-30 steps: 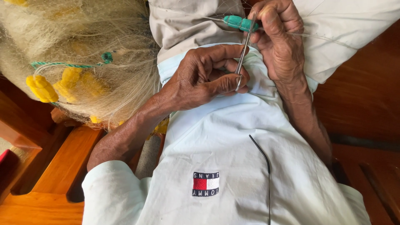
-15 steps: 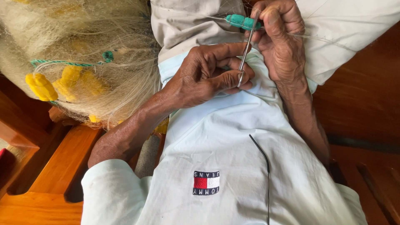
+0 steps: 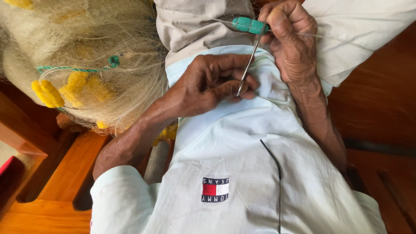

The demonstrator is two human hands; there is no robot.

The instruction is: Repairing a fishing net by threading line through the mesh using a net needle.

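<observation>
One big heap of pale net (image 3: 82,56) with yellow floats (image 3: 47,93) is lying beside the lap, bunched there so line can be fed toward the hands. Over the white shirt (image 3: 242,164), the left hand (image 3: 208,84) is curling nearly closed, pinching the lower tip of a thin metal tool (image 3: 248,65) to steady it. The right hand (image 3: 290,39) is closing tightly around the tool's green handle (image 3: 249,24), keeping a fine line (image 3: 329,37) taut.

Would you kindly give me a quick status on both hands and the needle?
Left hand pinching the needle tip at the lap. Right hand gripping its green handle and a thin line. Net heaped at left, clear of both hands.
</observation>
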